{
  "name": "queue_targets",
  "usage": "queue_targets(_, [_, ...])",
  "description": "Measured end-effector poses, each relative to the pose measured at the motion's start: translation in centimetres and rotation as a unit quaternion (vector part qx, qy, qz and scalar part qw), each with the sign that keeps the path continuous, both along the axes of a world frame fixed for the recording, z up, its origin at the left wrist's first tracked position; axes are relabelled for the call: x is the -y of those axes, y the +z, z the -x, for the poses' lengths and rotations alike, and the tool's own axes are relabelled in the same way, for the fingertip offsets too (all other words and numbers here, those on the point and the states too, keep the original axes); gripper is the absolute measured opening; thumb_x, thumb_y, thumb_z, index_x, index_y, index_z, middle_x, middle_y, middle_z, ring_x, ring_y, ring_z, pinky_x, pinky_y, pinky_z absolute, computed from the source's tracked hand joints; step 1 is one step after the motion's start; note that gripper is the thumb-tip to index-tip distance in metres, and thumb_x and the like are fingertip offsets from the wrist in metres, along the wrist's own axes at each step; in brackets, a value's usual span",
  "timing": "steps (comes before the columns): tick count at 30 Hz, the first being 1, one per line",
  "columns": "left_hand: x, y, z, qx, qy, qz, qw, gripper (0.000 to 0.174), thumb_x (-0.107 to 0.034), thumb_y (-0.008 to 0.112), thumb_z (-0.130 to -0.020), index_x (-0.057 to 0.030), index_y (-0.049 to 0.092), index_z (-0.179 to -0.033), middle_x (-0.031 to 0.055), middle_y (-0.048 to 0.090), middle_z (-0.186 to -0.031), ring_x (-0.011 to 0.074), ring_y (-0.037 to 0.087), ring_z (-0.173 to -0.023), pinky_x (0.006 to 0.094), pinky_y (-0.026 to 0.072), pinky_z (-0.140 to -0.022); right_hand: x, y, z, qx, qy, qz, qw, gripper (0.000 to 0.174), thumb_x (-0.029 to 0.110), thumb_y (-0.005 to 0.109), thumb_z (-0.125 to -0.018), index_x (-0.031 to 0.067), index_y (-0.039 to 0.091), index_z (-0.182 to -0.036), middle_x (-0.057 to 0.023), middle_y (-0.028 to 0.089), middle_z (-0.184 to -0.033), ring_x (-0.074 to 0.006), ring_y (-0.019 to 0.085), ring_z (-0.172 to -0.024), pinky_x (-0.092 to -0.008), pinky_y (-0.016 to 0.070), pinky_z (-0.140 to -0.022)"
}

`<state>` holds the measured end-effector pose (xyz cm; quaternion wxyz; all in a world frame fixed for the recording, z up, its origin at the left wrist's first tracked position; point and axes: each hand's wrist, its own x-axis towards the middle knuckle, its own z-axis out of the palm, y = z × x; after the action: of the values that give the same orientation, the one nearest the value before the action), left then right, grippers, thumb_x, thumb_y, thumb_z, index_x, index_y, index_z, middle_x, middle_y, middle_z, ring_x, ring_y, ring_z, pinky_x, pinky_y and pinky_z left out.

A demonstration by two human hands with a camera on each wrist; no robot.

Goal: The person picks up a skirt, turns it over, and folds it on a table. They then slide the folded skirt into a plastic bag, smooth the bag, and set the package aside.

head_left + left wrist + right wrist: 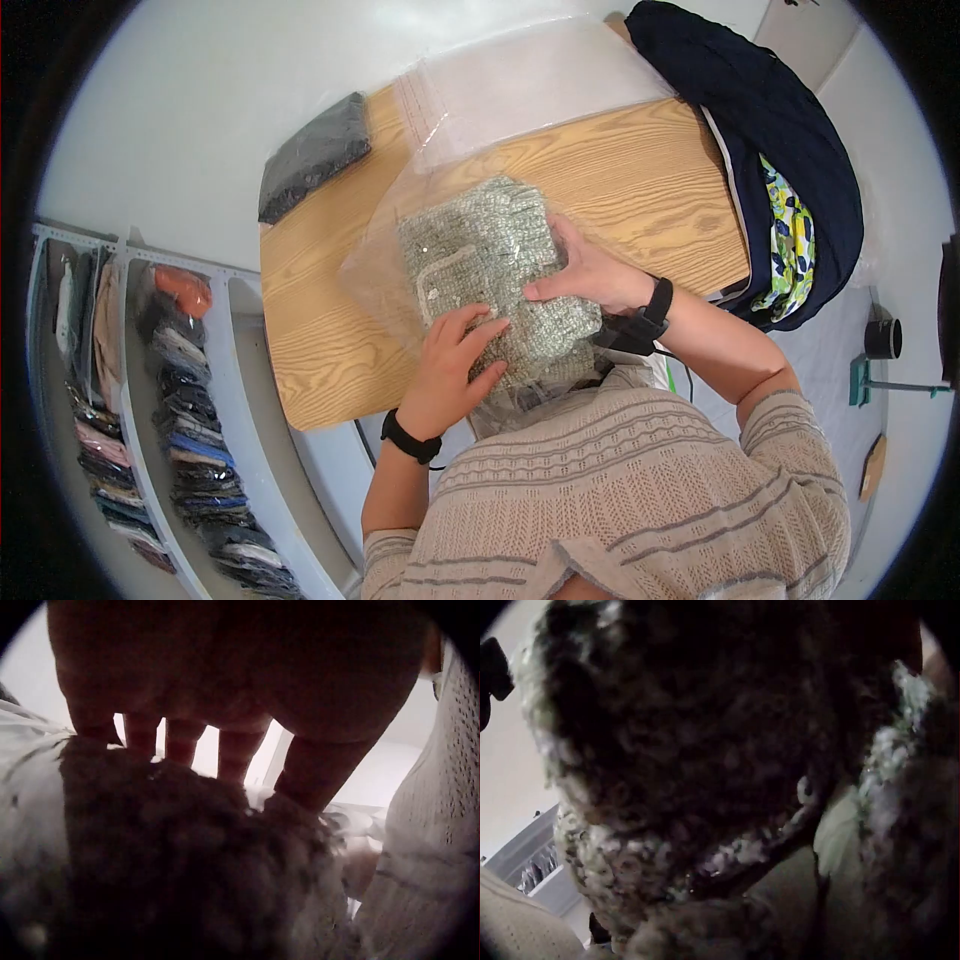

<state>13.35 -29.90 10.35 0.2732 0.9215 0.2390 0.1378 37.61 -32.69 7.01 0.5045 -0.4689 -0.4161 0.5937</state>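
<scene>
A folded light green, nubby-textured garment (490,235) with a pale-trimmed pocket lies at the near edge of the table, with thin clear plastic (375,265) around and beneath it. My left hand (455,360) rests on its near left part, fingers spread. In the left wrist view, the fingers (180,742) reach down onto the shaded garment (172,840). My right hand (600,272) grips the right side, thumb on top and the other fingers partly hidden past the edge. The garment's folds (667,765) fill most of the right wrist view and hide that hand's fingertips.
A dark bagged garment (318,155) lies at the table's far left corner. A large clear plastic bag (540,85) spreads along the back. Dark navy cloth (770,110) hangs at the right with patterned fabric (790,240). Shelves (140,400) of bagged clothes stand left.
</scene>
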Motion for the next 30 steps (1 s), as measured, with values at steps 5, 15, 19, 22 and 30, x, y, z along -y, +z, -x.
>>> queue_targets(5, [-0.5, -1.2, 3.0, 0.052, 0.071, 0.034, 0.996, 0.045, -0.014, 0.063, -0.080, -0.0086, 0.052, -0.123, 0.0176, 0.037, -0.137, 0.0360, 0.036, -0.125, 0.0420, 0.0292, -0.104, 0.4, 1.5, 0.9, -0.151, 0.034, 0.020, 0.988, 0.085, 0.000, 0.071, -0.073, -0.0004, 0.018, -0.139, -0.0129, 0.048, -0.126, -0.0220, 0.052, -0.112, -0.0325, 0.0453, -0.092])
queue_targets(15, [-17.0, -2.6, 9.1, -0.016, 0.224, 0.018, 0.974, 0.051, -0.024, 0.053, -0.089, -0.0008, 0.040, -0.133, 0.0198, 0.044, -0.134, 0.0323, 0.041, -0.124, 0.0394, 0.0326, -0.102, -5.1, 2.0, -3.3, -0.065, 0.244, 0.031, 0.967, 0.074, -0.001, 0.066, -0.075, 0.0023, 0.028, -0.138, -0.0122, 0.047, -0.130, -0.0217, 0.049, -0.117, -0.0348, 0.0419, -0.099])
queue_targets(19, [-21.8, -1.2, 4.6, -0.010, 0.253, 0.202, 0.946, 0.042, -0.029, 0.054, -0.089, -0.0018, 0.052, -0.121, 0.0113, 0.059, -0.113, 0.0194, 0.056, -0.100, 0.0319, 0.0434, -0.086, -4.3, 3.6, -2.6, -0.038, 0.214, -0.007, 0.976, 0.077, 0.002, 0.068, -0.074, 0.0025, 0.027, -0.139, -0.0115, 0.048, -0.130, -0.0218, 0.047, -0.119, -0.0351, 0.0374, -0.102])
queue_targets(22, [-23.8, -1.5, 0.3, 0.009, 0.231, 0.309, 0.923, 0.034, -0.030, 0.054, -0.090, -0.0030, 0.057, -0.111, 0.0053, 0.061, -0.097, 0.0125, 0.058, -0.085, 0.0276, 0.0449, -0.076, -4.0, 3.3, -2.9, -0.018, 0.218, -0.001, 0.976, 0.079, 0.003, 0.070, -0.072, 0.0020, 0.027, -0.139, -0.0105, 0.047, -0.130, -0.0200, 0.046, -0.118, -0.0332, 0.0365, -0.101])
queue_targets(30, [-25.0, -2.1, -3.3, -0.040, 0.146, 0.312, 0.938, 0.022, -0.021, 0.056, -0.090, -0.0081, 0.049, -0.073, 0.0017, 0.053, -0.061, 0.0103, 0.050, -0.052, 0.0257, 0.0385, -0.047, -1.3, 2.0, -2.0, -0.046, 0.142, 0.087, 0.985, 0.074, -0.004, 0.066, -0.073, -0.0004, 0.029, -0.137, -0.0114, 0.050, -0.124, -0.0186, 0.048, -0.114, -0.0307, 0.0395, -0.097])
